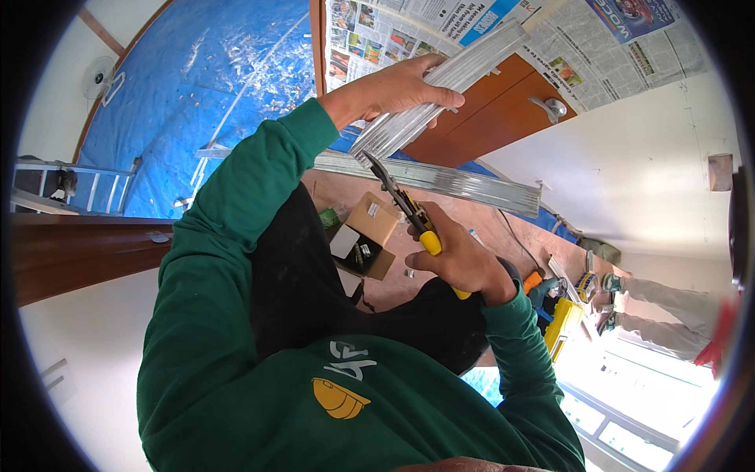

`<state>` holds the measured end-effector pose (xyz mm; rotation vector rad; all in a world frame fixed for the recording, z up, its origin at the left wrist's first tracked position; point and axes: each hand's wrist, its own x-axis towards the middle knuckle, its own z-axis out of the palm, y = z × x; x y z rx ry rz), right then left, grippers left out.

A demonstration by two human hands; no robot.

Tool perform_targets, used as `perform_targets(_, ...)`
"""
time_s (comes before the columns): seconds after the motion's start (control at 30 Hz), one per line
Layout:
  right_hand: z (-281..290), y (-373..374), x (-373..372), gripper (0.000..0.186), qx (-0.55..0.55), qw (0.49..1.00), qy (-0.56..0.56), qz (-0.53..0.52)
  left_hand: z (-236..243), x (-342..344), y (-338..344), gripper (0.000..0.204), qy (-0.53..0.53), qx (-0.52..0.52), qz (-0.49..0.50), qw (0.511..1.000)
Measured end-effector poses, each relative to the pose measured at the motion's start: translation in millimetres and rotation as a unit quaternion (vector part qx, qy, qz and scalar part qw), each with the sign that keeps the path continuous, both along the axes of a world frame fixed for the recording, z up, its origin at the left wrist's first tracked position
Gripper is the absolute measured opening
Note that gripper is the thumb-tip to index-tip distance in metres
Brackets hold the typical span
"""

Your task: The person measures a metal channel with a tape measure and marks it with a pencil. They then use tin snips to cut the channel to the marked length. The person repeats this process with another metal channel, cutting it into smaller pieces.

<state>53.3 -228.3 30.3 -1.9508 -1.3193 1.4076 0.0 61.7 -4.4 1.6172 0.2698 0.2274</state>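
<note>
My left hand (397, 86) is wrapped round a ribbed, silvery metal channel (480, 64), which tilts up to the right. Yellow-handled tin snips (410, 206) sit in my right hand (464, 256), the fingers closed about the grips. The dark jaws of the snips meet the lower left end of the channel; whether they bite into the metal is too small to tell. Below the held piece, a longer stretch of metal channel (464, 186) lies across in front of my legs.
An open cardboard box (373, 219) with small parts stands between my legs. Blue sheeting (181, 79) covers the floor at the far left. A brown door (480, 118) is ahead. At right are a yellow toolbox (563, 324), a drill (536, 282) and another person's legs (661, 303).
</note>
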Motion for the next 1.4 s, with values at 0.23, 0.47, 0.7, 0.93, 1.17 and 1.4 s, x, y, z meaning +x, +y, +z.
perform_targets(0.23,2,1,-1,0.082,-0.003,1.000,0.001,-0.003,2,-1,-2,0.097,-0.008,0.002,0.006,1.000)
perform_targets(0.47,-1,0,-1,0.082,0.006,1.000,0.003,-0.004,3,-2,-4,0.097,-0.007,0.004,0.010,1.000)
perform_targets(0.7,-8,-2,-3,0.061,0.074,0.997,-0.022,-0.008,5,-3,-5,0.096,-0.004,0.016,0.008,1.000)
perform_targets(0.93,-7,-1,-2,0.052,0.072,0.997,-0.030,0.001,13,-8,-9,0.098,-0.019,0.044,0.013,0.999)
perform_targets(1.17,-8,0,-4,0.049,0.077,0.997,-0.028,-0.004,20,-14,-11,0.095,-0.019,0.036,0.011,0.999)
perform_targets(1.4,-11,0,-5,0.043,0.083,0.995,-0.057,-0.002,17,-12,-12,0.084,-0.026,0.058,0.017,0.998)
